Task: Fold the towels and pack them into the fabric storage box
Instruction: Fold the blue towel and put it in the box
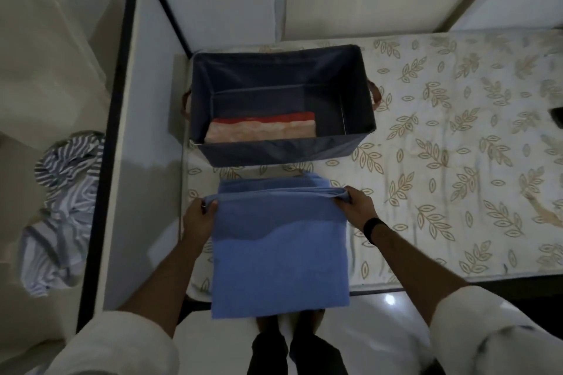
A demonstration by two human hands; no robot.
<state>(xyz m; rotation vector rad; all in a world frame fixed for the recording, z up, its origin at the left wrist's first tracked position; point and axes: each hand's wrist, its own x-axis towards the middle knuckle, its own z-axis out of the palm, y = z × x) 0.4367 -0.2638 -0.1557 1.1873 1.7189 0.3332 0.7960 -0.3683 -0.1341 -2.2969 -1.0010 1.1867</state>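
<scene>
The blue terry towel [280,253] is pinched at its fold line by the left hand [199,219] and right hand [359,207], lower centre, aligned below the navy fabric storage box [283,149] for halving.

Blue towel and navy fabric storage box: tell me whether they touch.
Apart. The head view shows leaf-patterned mattress between the blue towel and the navy fabric storage box.

One head-worn wide-angle view only, looking steeply down and forward from above the bed [426,131]. Close over both forearms, the foot end of the bed nearest, the fabric storage box [281,149] mid-frame, walls and a floor strip bent at the edges. No second view to overlap.
</scene>
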